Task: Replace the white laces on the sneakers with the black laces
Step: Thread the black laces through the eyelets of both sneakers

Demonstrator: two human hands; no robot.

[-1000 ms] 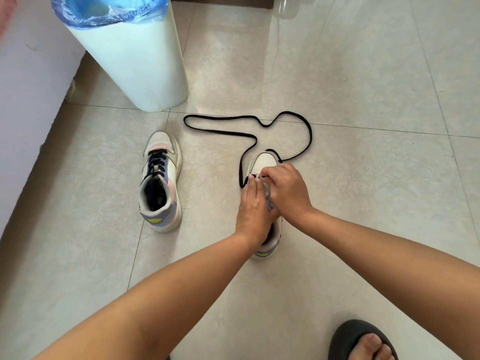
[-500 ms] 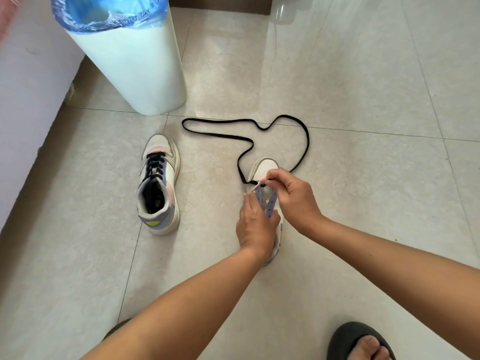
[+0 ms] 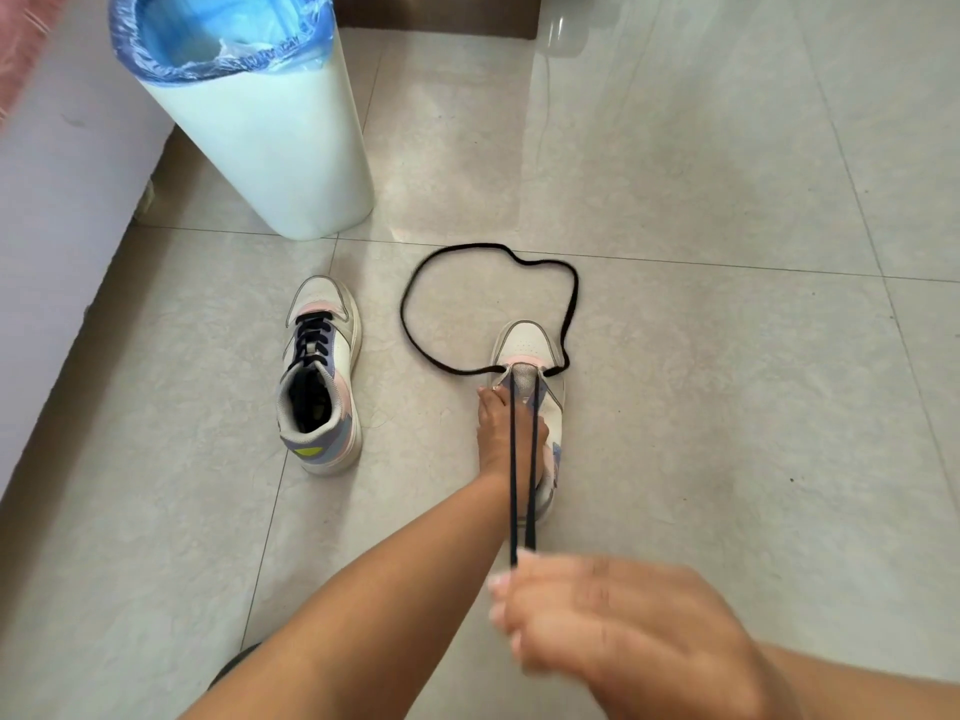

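Since half a second ago the right hand (image 3: 613, 621) has swept back toward the camera, drawing 2 taut strands of the black lace (image 3: 521, 459) up out of the sneaker's lowest eyelets. It is motion-blurred; its fingers look curled around the strands, pinching their near ends. The left hand (image 3: 506, 433) rests on the unlaced sneaker (image 3: 527, 345), fingers laid along its side to pin it down. Beyond those fingertips, the slack of the lace loops on the tile floor (image 3: 727, 356). Further left stands the second sneaker (image 3: 319, 376), already laced black, near a white bin (image 3: 270, 148). The lace is probably light, limp and thin, best pinched near its tips; the shoe likely slides unless held.
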